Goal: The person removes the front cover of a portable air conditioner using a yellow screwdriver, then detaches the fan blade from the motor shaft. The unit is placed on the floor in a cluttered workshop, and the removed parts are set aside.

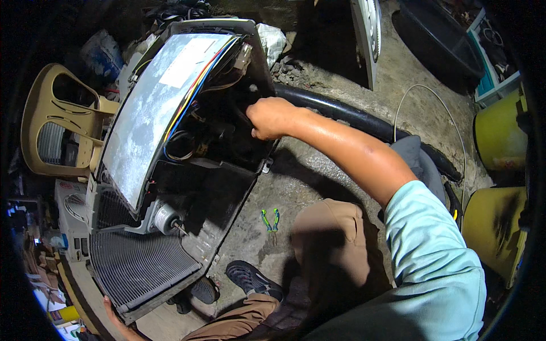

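Observation:
An opened air conditioner outdoor unit (227, 224) stands tilted in front of me. Its finned coil (142, 264) faces the lower left, and a motor (166, 218) with a bare shaft sits above that coil. Coloured wires (196, 85) run along the edge of a grey metal panel (139, 113). My right hand (270, 117) is closed at the unit's right side, beside its dark inner compartment; what its fingers grip is hidden. At the coil's lower corner my left hand (108, 308) grips the unit's edge, mostly out of sight behind it.
Green-handled pliers (270, 220) lie on the concrete floor near my knee. A beige plastic chair (60, 122) stands at left. Behind my right arm runs a thick black pipe (330, 108). A black tub (438, 42) and yellow containers (497, 136) line the right side.

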`<state>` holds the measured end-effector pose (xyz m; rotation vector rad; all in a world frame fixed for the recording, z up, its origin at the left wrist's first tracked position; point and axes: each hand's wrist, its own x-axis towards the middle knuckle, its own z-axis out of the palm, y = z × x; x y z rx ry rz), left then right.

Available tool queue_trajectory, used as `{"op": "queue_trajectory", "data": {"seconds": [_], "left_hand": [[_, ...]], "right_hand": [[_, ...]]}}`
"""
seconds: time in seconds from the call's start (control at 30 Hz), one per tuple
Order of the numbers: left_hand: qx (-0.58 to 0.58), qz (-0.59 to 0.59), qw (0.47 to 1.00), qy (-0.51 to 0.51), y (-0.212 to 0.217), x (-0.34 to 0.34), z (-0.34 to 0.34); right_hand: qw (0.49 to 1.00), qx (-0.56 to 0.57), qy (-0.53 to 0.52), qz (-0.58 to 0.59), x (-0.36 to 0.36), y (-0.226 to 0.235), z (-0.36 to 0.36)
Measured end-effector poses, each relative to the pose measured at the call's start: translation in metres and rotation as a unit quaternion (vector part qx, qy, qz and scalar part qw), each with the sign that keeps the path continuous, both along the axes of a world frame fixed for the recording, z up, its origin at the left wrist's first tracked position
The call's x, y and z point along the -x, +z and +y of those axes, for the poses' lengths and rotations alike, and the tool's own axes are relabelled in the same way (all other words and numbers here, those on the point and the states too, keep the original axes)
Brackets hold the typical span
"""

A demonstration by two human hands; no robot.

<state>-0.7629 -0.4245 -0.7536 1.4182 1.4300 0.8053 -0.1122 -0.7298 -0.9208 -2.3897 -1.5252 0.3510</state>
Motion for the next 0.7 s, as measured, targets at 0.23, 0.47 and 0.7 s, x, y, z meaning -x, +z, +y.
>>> {"op": "queue_trajectory", "data": {"seconds": [0.23, 0.47, 0.7], "left_hand": [[-0.076, 0.089, 0.991, 0.065, 0.002, -0.012, -0.012], [-0.065, 0.049, 0.996, 0.023, -0.002, 0.0, 0.005], [-0.069, 0.067, 0.994, 0.048, -0.002, 0.016, 0.014]], "right_hand": [[0.994, -0.069, -0.08, -0.006, 0.011, -0.017, -0.007], [0.998, -0.04, -0.042, -0.013, -0.004, -0.009, 0.001], [0.987, -0.106, -0.105, -0.057, 0.022, -0.006, -0.02]]}}
